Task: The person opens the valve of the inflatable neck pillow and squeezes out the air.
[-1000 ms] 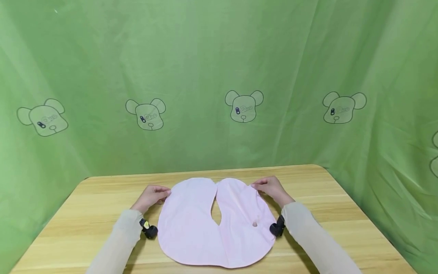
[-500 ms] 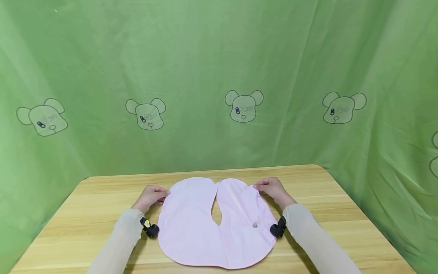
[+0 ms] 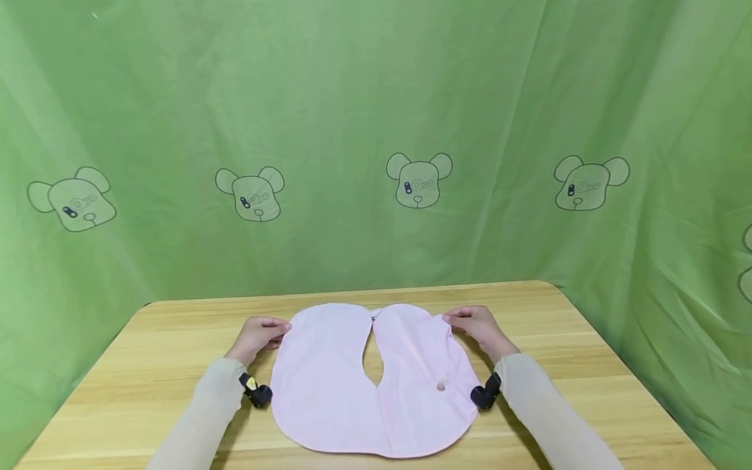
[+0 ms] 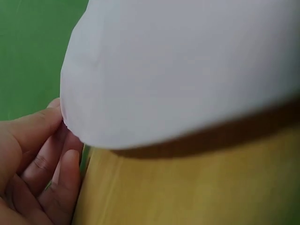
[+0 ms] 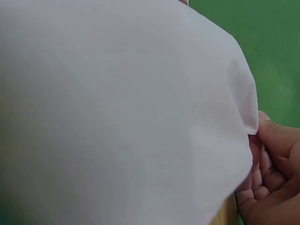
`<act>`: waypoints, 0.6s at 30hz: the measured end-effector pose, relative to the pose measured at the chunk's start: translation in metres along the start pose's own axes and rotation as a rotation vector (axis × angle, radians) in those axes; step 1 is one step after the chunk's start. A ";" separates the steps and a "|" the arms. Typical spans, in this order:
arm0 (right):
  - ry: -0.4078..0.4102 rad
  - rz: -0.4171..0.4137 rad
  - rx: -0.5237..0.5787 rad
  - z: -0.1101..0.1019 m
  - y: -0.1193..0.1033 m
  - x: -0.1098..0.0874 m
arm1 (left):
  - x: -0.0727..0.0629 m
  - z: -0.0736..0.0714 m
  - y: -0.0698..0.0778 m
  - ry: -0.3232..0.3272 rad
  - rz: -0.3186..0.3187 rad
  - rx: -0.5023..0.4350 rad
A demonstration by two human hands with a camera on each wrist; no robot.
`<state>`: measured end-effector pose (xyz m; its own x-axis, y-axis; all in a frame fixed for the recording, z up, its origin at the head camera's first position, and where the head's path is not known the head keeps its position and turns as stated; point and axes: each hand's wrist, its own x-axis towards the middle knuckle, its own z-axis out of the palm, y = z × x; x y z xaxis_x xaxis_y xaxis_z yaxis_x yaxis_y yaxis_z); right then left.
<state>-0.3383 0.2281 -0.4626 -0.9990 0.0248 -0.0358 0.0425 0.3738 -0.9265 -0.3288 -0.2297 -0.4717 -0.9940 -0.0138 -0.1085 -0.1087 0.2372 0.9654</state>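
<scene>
A pink cloth bib [image 3: 329, 378] with rounded lobes is spread over the table, a narrow pointed opening in its middle showing the wood. Its two top lobes meet just above that opening. In the head view my left hand [image 3: 258, 336] pinches the upper left edge between thumb and fingers; the left wrist view shows that edge [image 4: 103, 93] raised, with a shadow under it. Opposite, my right hand [image 3: 478, 326] pinches the upper right edge, where the cloth puckers into folds. A small brownish-pink mark [image 3: 440, 386] shows on the bib's right half.
The wooden table [image 3: 587, 391] has a rounded far right corner. Behind and at both sides hangs a green curtain [image 3: 335, 98] printed with bear heads. A small black camera [image 3: 255, 391] is strapped at each wrist, close to the bib's sides.
My right hand has moved slightly right, drawing the bib's upper right edge outward and widening the opening a little. My left hand stays nearly in place.
</scene>
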 end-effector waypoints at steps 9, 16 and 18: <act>-0.018 -0.039 0.061 -0.008 0.003 -0.001 | 0.003 -0.006 -0.002 -0.027 0.001 0.024; 0.013 0.014 0.034 -0.006 0.004 0.004 | 0.004 -0.006 -0.002 -0.018 -0.017 0.032; 0.018 0.014 0.030 -0.007 0.004 0.004 | 0.003 -0.006 -0.001 -0.018 -0.018 0.031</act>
<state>-0.3418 0.2362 -0.4640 -0.9981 0.0460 -0.0421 0.0555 0.3453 -0.9369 -0.3317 -0.2354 -0.4716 -0.9915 -0.0006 -0.1305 -0.1259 0.2666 0.9556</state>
